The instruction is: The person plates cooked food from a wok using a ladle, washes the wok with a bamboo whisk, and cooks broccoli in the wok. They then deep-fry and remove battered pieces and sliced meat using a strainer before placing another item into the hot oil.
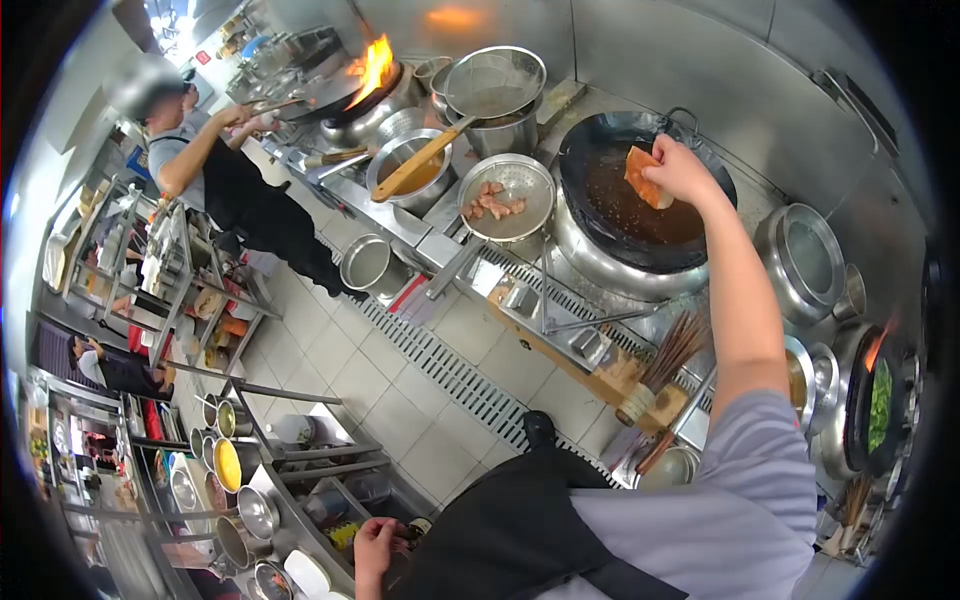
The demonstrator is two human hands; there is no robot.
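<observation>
Over a black wok (590,150) of dark bubbling liquid, my right hand (682,172) pinches an orange-brown piece of food (642,178), which hangs at the liquid's surface. My left hand (376,545) is low in the picture, beside the metal shelf unit and near my apron; its fingers are curled, and whether they hold anything is too small to tell. Left of the wok, a perforated strainer (533,183) holds several pieces of cooked meat (492,200).
A co-worker (240,170) stands at a flaming wok (318,98) at the upper left. A wooden-handled mesh strainer (497,80) rests over a pot. Brushes (672,360) and a ladle lie at the stove's front edge. Metal bowls (808,255) stand at the right.
</observation>
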